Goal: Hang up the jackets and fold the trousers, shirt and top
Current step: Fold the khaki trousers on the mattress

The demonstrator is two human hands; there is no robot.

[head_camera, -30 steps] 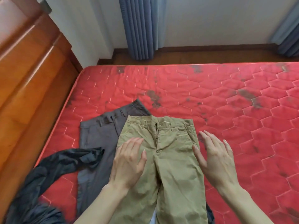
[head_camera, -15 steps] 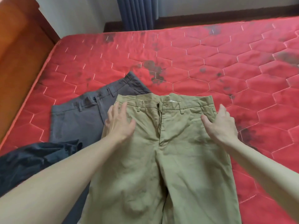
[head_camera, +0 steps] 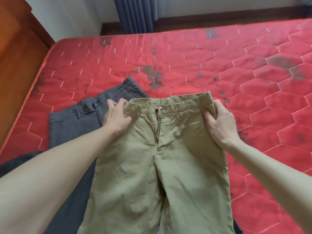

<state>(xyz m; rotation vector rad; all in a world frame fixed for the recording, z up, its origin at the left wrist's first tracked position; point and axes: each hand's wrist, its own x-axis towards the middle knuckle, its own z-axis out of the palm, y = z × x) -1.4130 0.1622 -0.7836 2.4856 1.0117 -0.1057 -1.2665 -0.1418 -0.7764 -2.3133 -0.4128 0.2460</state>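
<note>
- My left hand (head_camera: 116,115) and right hand (head_camera: 219,122), flat above the cloth a second ago, now pinch the waistband corners of the khaki trousers (head_camera: 162,166) with closed fingers.
- The trousers lie on the bed (head_camera: 219,65), overlapping the grey trousers (head_camera: 76,125); I judge folding begins.

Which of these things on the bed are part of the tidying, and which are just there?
Part of the job: khaki trousers, gripped at the waist by left hand and right hand; grey trousers; dark garment.

Just there: mattress, curtain, wooden furniture.

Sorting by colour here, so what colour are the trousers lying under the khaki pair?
Dark grey trousers, seen clearly in the head view.
</note>
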